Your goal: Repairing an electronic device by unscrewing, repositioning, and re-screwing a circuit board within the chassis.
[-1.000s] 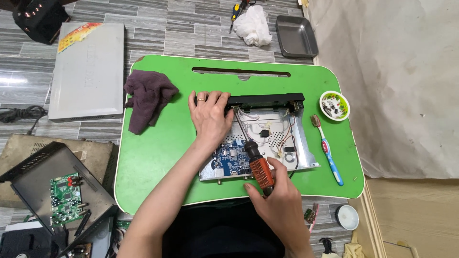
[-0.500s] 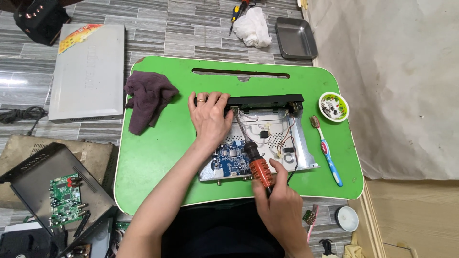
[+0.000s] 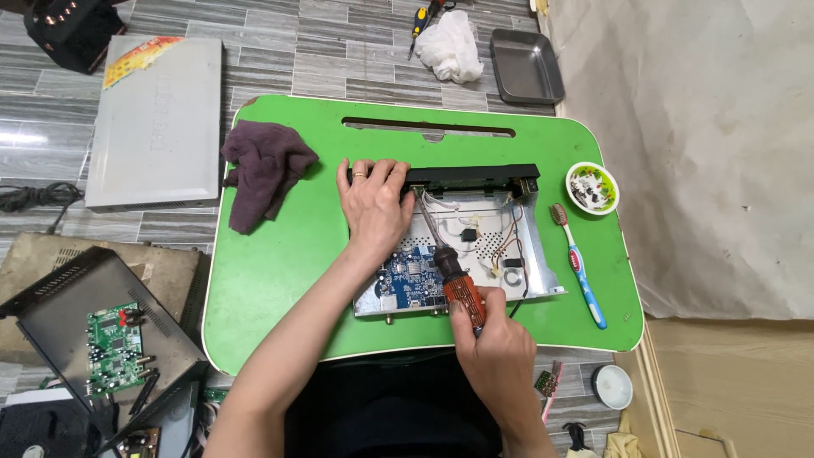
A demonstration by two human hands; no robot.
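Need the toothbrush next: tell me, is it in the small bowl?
No, the toothbrush lies flat on the green tray, just below the bowl.
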